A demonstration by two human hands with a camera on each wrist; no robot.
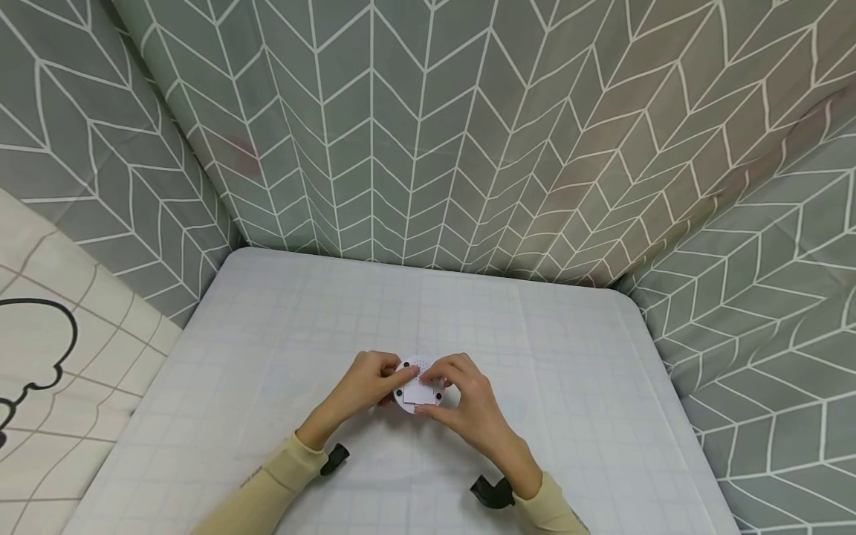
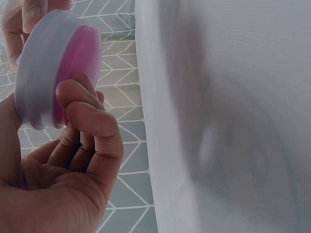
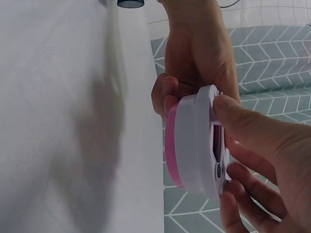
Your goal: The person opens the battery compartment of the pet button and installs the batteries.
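A round white device [image 3: 194, 141] with a pink face [image 2: 80, 63] is held up over the table between both hands. Its white back faces up in the head view, with small black feet, a patch of tiny holes and a rectangular panel [image 1: 417, 393]. My left hand [image 1: 364, 380] grips the left side, thumb on the back and curled fingers against the pink face. The right hand [image 1: 473, 397] spans the back, its thumb at the panel's near edge and bent fingers at its far side. A dark recess in the back shows in the right wrist view.
A white cloth [image 1: 301, 312] covers the table under the hands. Grey chevron curtains [image 1: 428, 134] stand behind and at the sides. Black wrist mounts [image 1: 493, 493] sit by both cuffs. A white gridded sheet [image 1: 80, 357] lies at the left.
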